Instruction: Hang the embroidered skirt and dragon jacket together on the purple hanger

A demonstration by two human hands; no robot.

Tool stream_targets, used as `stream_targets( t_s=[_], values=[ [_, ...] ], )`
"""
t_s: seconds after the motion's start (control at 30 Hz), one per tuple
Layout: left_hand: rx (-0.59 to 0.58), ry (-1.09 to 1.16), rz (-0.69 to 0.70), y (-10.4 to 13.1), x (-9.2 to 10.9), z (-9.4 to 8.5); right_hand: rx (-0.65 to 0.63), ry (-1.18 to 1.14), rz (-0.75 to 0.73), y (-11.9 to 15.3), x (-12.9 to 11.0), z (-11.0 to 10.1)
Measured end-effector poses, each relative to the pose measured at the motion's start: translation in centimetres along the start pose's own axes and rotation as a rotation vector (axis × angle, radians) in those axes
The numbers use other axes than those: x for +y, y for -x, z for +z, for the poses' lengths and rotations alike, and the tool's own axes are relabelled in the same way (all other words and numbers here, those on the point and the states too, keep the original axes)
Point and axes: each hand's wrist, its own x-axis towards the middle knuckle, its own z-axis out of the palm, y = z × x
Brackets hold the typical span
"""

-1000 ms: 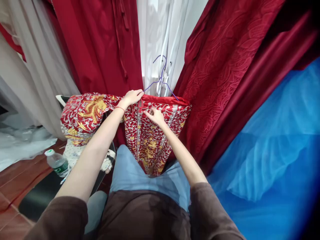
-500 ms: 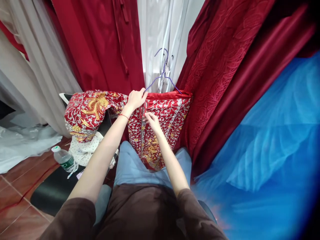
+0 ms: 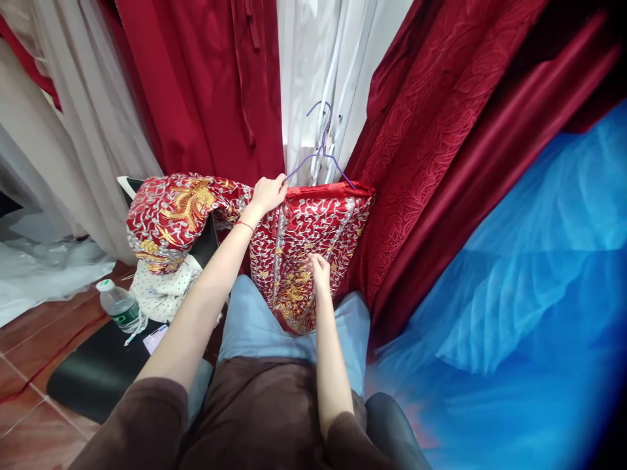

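Note:
A red skirt (image 3: 313,228) with silver and gold embroidery hangs from a purple wire hanger (image 3: 324,134) in front of my knees, its plain red waistband at the top. My left hand (image 3: 268,194) grips the waistband's left corner, beside the lower end of the hanger's arm. Lower down, my right hand (image 3: 319,266) is in front of the embroidered front, its thumb and fingers pinched together. Anything between those fingertips is too small to make out. Matching embroidered red cloth (image 3: 169,212) with a gold dragon lies draped to the left.
On the left, a black stool seat (image 3: 93,372) bears a water bottle (image 3: 117,303), a white dotted cloth (image 3: 166,284) and a lilac card (image 3: 155,338). Dark red drapes (image 3: 416,163) hang close on the right, beside blue tulle (image 3: 529,313). White straps (image 3: 343,78) hang behind the hanger.
My right hand has moved down and slightly right, away from the seam near the waistband to the skirt's middle. My left hand keeps its hold on the waistband corner.

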Motion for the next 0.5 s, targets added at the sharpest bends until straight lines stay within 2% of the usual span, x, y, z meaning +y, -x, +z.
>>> stream_targets(
  t_s=[0.07, 0.2, 0.33, 0.43, 0.5],
  values=[
    [0.008, 0.012, 0.000, 0.0, 0.0, 0.1, -0.034, -0.011, 0.002, -0.6, -0.7, 0.8],
    [0.022, 0.037, 0.000, 0.1, 0.1, 0.3, -0.061, 0.011, -0.069, -3.0, -3.3, 3.9],
    [0.034, 0.029, -0.003, 0.2, 0.1, 0.4, -0.082, 0.211, -0.110, -4.7, -5.1, 6.7],
    [0.037, 0.029, -0.001, 0.3, 0.1, 0.4, -0.087, 0.331, -0.109, -4.8, -5.4, 7.5],
    [0.039, 0.031, 0.001, 0.3, 0.1, 0.4, -0.127, 0.297, -0.098, -4.3, -5.2, 7.4]
  ],
)
